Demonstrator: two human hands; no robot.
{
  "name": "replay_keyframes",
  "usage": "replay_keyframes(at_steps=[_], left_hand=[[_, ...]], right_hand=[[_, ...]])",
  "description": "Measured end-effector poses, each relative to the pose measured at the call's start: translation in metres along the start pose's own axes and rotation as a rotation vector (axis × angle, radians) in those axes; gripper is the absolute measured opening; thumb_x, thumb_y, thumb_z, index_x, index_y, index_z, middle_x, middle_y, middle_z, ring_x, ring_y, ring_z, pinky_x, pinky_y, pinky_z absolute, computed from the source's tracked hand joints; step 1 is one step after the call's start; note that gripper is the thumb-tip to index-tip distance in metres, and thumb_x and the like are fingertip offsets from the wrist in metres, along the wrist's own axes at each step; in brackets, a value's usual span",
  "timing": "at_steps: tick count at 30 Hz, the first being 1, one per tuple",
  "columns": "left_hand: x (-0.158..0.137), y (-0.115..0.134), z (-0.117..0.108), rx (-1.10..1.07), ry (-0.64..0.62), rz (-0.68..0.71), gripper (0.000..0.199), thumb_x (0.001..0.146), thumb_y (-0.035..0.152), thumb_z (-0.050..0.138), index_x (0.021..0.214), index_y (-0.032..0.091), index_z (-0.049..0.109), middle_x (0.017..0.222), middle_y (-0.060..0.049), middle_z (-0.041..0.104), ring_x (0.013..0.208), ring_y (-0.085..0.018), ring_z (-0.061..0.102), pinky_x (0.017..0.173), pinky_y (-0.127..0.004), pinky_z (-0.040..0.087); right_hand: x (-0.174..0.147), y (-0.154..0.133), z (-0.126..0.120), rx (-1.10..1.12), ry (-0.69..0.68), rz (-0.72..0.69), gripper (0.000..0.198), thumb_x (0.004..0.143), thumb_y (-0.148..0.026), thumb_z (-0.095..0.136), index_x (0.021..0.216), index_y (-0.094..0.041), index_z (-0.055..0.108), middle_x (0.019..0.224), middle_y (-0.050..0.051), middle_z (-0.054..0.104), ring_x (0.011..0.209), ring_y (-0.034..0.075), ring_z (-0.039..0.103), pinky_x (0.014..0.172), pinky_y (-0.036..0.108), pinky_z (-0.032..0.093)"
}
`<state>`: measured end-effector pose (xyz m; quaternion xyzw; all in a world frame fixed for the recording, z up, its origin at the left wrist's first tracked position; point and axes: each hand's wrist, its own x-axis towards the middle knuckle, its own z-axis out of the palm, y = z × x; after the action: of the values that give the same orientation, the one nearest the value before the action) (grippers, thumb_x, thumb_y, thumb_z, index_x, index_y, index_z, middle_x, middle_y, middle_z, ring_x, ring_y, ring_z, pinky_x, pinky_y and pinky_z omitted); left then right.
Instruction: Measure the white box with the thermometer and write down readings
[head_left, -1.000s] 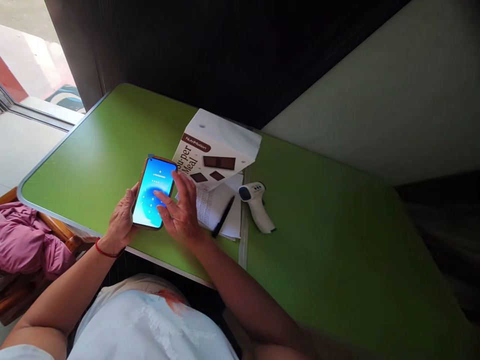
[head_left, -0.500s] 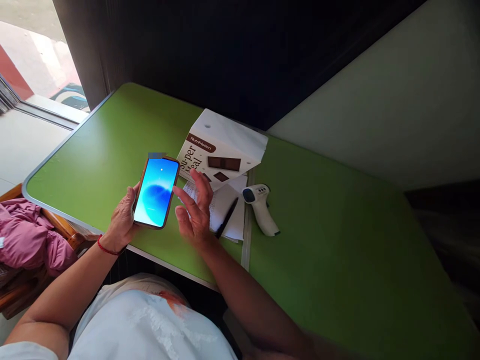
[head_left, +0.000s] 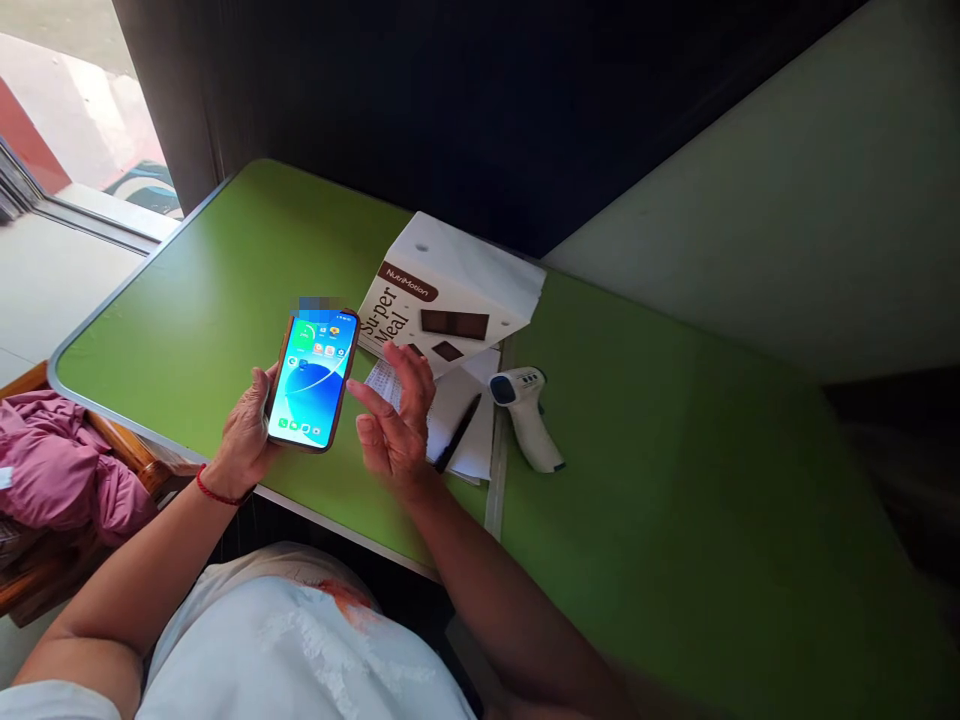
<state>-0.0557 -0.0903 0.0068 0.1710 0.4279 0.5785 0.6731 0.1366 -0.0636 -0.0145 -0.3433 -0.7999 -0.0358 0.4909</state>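
Note:
A smartphone (head_left: 313, 385) with a lit home screen of app icons is gripped at its left edge by my left hand (head_left: 249, 430). My left fingers are mostly hidden behind it. Just right of the phone is my right hand (head_left: 397, 420), fingers apart and holding nothing; its index fingertip is close to the phone's right edge, and whether they touch I cannot tell. Behind the right hand lie written papers (head_left: 472, 430) with a black pen (head_left: 459, 432) on top. A white carton (head_left: 450, 285) printed "NutriMotion" overlaps the papers.
A white handheld infrared thermometer (head_left: 529, 420) lies right of the papers, past a seam in the green table (head_left: 675, 480). A wooden chair (head_left: 142, 470) with pink cloth (head_left: 67, 465) stands at the left. Dark panelling and a pale wall border the table's far side.
The phone's screen has gone from a plain blue picture to a home screen with icons. My hands have stayed almost in place; the view has shifted slightly.

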Motion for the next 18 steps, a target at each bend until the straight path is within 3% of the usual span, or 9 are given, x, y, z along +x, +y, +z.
replay_keyframes(at_steps=[8, 13, 18], left_hand=[[-0.001, 0.001, 0.003, -0.035, 0.004, -0.007, 0.061, 0.099, 0.066, 0.061, 0.132, 0.017, 0.072, 0.133, -0.012, 0.075, 0.11, -0.032, 0.076, 0.088, -0.038, 0.064], [-0.003, 0.003, 0.005, -0.047, -0.028, -0.039, 0.066, 0.099, 0.065, 0.062, 0.143, 0.017, 0.066, 0.133, -0.014, 0.075, 0.116, -0.034, 0.075, 0.097, -0.043, 0.063], [-0.004, 0.005, 0.008, -0.03, -0.049, -0.058, 0.064, 0.101, 0.064, 0.058, 0.148, 0.02, 0.063, 0.13, -0.011, 0.077, 0.113, -0.032, 0.076, 0.095, -0.042, 0.064]], right_hand=[[-0.002, 0.0, 0.003, 0.048, -0.009, -0.021, 0.041, 0.105, -0.035, 0.042, 0.138, -0.033, 0.066, 0.173, 0.003, 0.03, 0.154, 0.034, 0.039, 0.123, 0.061, 0.035], [0.002, -0.01, 0.01, -0.037, -0.139, 0.052, 0.041, 0.101, -0.043, 0.055, 0.141, -0.036, 0.064, 0.176, 0.003, 0.023, 0.156, 0.038, 0.032, 0.124, 0.064, 0.031], [0.011, -0.02, 0.02, -0.114, -0.209, 0.071, 0.045, 0.102, -0.043, 0.057, 0.146, -0.038, 0.059, 0.176, 0.005, 0.022, 0.158, 0.037, 0.029, 0.125, 0.065, 0.027]])
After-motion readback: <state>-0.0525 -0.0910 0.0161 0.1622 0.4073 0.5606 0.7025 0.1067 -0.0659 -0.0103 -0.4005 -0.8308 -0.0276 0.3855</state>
